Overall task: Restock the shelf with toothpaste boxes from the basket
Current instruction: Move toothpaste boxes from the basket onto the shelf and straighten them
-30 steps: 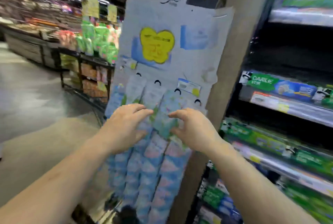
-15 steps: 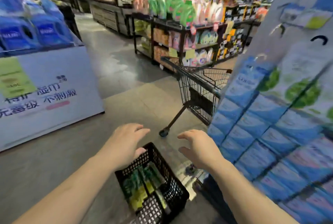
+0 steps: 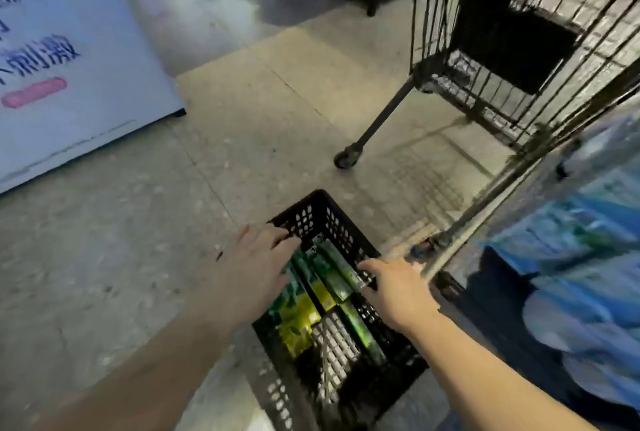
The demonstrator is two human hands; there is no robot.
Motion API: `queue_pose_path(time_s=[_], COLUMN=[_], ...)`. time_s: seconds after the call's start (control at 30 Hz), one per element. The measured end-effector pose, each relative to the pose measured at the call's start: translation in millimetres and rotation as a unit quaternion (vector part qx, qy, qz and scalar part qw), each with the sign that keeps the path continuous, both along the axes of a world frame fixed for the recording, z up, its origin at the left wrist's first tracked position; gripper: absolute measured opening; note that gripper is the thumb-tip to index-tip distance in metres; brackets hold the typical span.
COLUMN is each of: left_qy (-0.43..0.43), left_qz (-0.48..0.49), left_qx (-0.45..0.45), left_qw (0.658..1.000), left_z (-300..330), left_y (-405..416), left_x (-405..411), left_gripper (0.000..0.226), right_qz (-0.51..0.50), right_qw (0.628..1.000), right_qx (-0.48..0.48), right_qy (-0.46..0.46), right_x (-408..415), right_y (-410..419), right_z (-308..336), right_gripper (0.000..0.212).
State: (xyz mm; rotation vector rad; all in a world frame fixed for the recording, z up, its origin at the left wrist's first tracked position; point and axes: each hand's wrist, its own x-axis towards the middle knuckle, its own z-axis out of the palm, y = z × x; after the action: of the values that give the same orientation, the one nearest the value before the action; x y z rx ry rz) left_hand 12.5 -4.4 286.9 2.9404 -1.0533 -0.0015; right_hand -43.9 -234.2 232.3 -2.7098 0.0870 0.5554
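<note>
Left hand (image 3: 254, 266): fingers spread, empty, over basket's 10 o'clock rim.
Right hand (image 3: 394, 286): fingers loose, empty, at 3 o'clock rim.
Green-and-yellow toothpaste boxes (image 3: 313, 295): between hands, inside black plastic lattice basket (image 3: 377, 382); long axis 11-to-5 o'clock; equally near.
Black wire trolley (image 3: 519, 59): 1 o'clock, beyond.

Speckled grey floor (image 3: 114, 257), black wire trolley (image 3: 519, 49), white printed panel (image 3: 69, 49).

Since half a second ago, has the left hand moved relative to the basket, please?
Yes. The left hand has dropped towards the black basket; its fingers now reach over the basket's left rim above the green toothpaste boxes, where earlier it hovered higher.
</note>
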Motion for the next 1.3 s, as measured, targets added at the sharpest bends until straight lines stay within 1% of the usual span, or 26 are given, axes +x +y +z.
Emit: queue_pose_path(time_s=[0.07, 0.13, 0.23, 0.3, 0.37, 0.43, 0.5, 0.53, 0.57, 0.6, 0.63, 0.67, 0.7, 0.73, 0.77, 0.8, 0.87, 0.97, 1.03, 1.1, 1.17, 1.23, 1.3], left_qy=[-0.008, 0.014, 0.03, 0.045, 0.051, 0.057, 0.06, 0.062, 0.064, 0.065, 0.065, 0.067, 0.07, 0.071, 0.072, 0.074, 0.084, 0.095, 0.11, 0.106, 0.089, 0.066, 0.038], left_qz=[-0.015, -0.027, -0.05, -0.066, -0.081, -0.093, -0.1, -0.1, -0.1, -0.1, -0.099, -0.098, -0.098, -0.098, -0.099, -0.099, -0.096, -0.096, -0.095, -0.095, -0.092, -0.097, -0.109], left_qx=[0.004, 0.003, 0.026, 0.032, 0.03, 0.033, 0.042, 0.048, 0.053, 0.057, 0.058, 0.057, 0.054, 0.051, 0.05, 0.048, 0.038, 0.025, 0.037, 0.055, 0.043, 0.037, 0.031], left_qw=[1.0, 1.0, 0.998, 0.996, 0.995, 0.994, 0.992, 0.992, 0.992, 0.991, 0.991, 0.991, 0.991, 0.991, 0.991, 0.991, 0.991, 0.991, 0.989, 0.988, 0.991, 0.992, 0.993], left_z=[-53.0, -109.6, -190.4, -231.9, -269.4, -301.5, -324.9, -332.5, -338.3, -342.1, -343.7, -342.7, -340.5, -336.8, -330.1, -319.6, -294.6, -245.7, -203.1, -156.7, -105.9, -49.7, 3.3], left_y=[3.7, 6.2, 5.4, 1.5, -0.4, -0.9, -2.6, -3.8, -4.9, -5.7, -6.5, -7.7, -8.6, -9.4, -10.2, -11.7, -13.7, -15.2, -15.5, -14.7, -13.6, -14.5, -15.6], left_x=[14.4, 27.2, 39.5, 42.5, 41.8, 41.8, 45.0, 47.4, 49.6, 51.6, 53.4, 54.5, 54.6, 53.9, 52.6, 51.0, 45.7, 37.1, 34.2, 34.1, 36.0, 37.5, 37.4], left_gripper=[0.059, 0.062, 0.064, 0.063, 0.061, 0.06, 0.061, 0.061, 0.062, 0.062, 0.061, 0.06, 0.059, 0.058, 0.057, 0.056, 0.055, 0.056, 0.059, 0.064, 0.067, 0.067, 0.067], right_qz=[-0.024, -0.041, -0.064, -0.1, -0.13, -0.164, -0.197, -0.202, -0.196, -0.166, -0.158, -0.178, -0.167, -0.149, -0.153, -0.182, -0.185, -0.174, -0.16, -0.138, -0.118, -0.11, -0.109], right_qw=[0.999, 0.996, 0.987, 0.977, 0.963, 0.948, 0.939, 0.935, 0.933, 0.928, 0.929, 0.926, 0.93, 0.934, 0.937, 0.932, 0.931, 0.949, 0.956, 0.962, 0.968, 0.974, 0.98], right_qx=[-0.019, -0.056, -0.097, -0.102, -0.112, -0.111, -0.114, -0.117, -0.133, -0.17, -0.177, -0.17, -0.171, -0.171, -0.15, -0.136, -0.106, -0.073, -0.039, -0.017, -0.01, -0.007, -0.016], right_qy=[0.027, 0.056, 0.112, 0.155, 0.21, 0.25, 0.256, 0.266, 0.271, 0.286, 0.285, 0.287, 0.28, 0.277, 0.274, 0.282, 0.297, 0.253, 0.241, 0.233, 0.221, 0.196, 0.168], right_x=[4.1, 3.7, -6.2, -16.3, -25.9, -33.6, -39.8, -42.6, -45.6, -47.9, -51.0, -48.9, -47.4, -47.3, -44.3, -40.1, -34.0, -33.2, -31.6, -25.5, -19.0, -15.5, -15.3], right_y=[9.4, 17.1, 24.6, 27.1, 27.8, 26.3, 21.7, 19.3, 17.1, 14.3, 13.7, 14.7, 14.3, 14.3, 14.2, 13.8, 11.7, 5.0, 0.4, -6.7, -14.3, -22.3, -29.2], right_z=[-64.5, -128.8, -216.9, -267.1, -312.5, -355.5, -397.8, -409.2, -416.7, -420.3, -423.9, -418.9, -412.8, -406.8, -398.3, -386.0, -350.9, -288.7, -236.1, -176.4, -111.3, -43.6, 24.6], right_gripper=[0.042, 0.038, 0.032, 0.035, 0.046, 0.053, 0.049, 0.042, 0.037, 0.037, 0.044, 0.05, 0.047, 0.037, 0.033, 0.037, 0.037, 0.037, 0.038, 0.038, 0.039, 0.045, 0.044])
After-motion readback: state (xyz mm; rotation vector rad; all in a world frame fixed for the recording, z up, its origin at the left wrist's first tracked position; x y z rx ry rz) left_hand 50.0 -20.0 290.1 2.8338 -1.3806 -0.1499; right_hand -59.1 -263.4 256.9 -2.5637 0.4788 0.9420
